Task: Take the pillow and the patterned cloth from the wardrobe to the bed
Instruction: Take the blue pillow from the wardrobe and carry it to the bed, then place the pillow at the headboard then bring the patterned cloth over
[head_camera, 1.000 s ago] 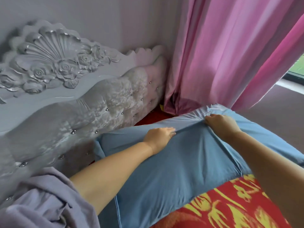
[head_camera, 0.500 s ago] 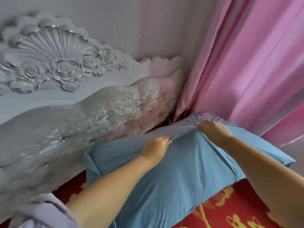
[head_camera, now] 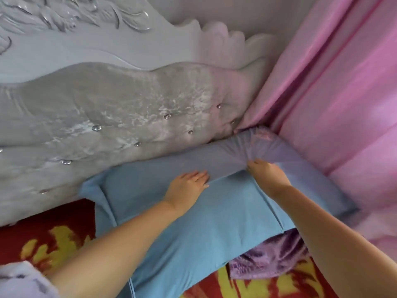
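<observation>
Pillow (head_camera: 193,229) beneath left hand (head_camera: 185,189), right hand (head_camera: 268,175)

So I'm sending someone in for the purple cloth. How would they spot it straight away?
Start at the grey padded headboard and drop to the blue pillow lying along its base. The purple cloth pokes out from under the pillow's near right corner, onto the red and yellow bedspread. It alone is lilac and shiny with a scaly texture.

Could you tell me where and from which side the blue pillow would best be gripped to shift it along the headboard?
Probably the pillow's near long edge, approached from the bed side: its far edge sits against the headboard and the right end against the curtain, leaving only loose fabric there.
</observation>
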A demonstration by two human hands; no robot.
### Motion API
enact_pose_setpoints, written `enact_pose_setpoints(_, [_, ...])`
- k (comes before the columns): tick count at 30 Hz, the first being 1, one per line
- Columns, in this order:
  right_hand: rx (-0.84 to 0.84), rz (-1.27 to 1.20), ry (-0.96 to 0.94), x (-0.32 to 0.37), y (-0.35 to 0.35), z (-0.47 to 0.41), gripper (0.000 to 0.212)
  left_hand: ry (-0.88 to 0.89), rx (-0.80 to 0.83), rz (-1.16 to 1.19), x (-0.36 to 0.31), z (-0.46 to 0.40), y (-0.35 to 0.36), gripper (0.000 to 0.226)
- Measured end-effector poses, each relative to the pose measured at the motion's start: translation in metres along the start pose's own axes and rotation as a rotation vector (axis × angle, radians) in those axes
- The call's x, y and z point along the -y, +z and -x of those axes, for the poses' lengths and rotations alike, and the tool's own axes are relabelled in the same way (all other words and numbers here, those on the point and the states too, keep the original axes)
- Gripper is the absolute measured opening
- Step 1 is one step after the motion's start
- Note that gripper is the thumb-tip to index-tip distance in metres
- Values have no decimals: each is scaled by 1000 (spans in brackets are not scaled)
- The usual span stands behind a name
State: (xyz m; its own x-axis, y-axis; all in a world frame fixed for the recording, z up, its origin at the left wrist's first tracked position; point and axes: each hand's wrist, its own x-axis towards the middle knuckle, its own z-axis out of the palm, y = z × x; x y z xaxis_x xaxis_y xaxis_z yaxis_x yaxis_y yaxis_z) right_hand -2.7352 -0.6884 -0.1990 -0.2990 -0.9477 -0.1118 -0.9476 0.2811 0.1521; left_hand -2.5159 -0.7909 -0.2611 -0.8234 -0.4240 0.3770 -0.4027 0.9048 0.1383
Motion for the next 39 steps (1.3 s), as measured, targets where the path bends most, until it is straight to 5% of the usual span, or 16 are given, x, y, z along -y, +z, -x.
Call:
enact_pose_setpoints(5, [154, 17, 5, 4, 106, 2, 25, 146, 205, -172, 3, 34, 97, 31])
enact_pose_setpoints(10, [112, 17, 30, 14, 152, 1, 28, 153, 276, -187, 10, 48, 128, 39])
enact_pose_setpoints(17, [-124, -47, -42, 5, 130, 5, 23, 244, -3, 6, 16, 42, 108, 38])
enact_pose_setpoints(19, [-62, -119, 3, 6, 134, 6, 12, 232, 0, 5, 14, 44, 110, 32])
enact_pose_setpoints(24, [181, -344, 125, -1, 155, -7, 22, 62, 368, 37, 7, 60, 121, 42])
enact_pose_setpoints(26, [93, -447, 180, -19, 145, -18, 24, -86, 286, 44, 14, 77, 117, 52])
enact_pose_setpoints(29, [-115, -447, 281, -62, 134, -36, 38, -652, 54, 57, 31, 116, 106, 59])
enact_pose_setpoints(32, [-58, -416, 485, -100, 136, -52, 63, -1240, 29, 168, 35, 146, 99, 85])
enact_pose_setpoints(35, [19, -440, 695, -116, 147, -64, 81, -1571, -139, 308, 38, 150, 97, 101])
enact_pose_setpoints(39, [101, -275, 611, -113, 159, -72, 43, -1758, -149, 366, 58, 150, 99, 71])
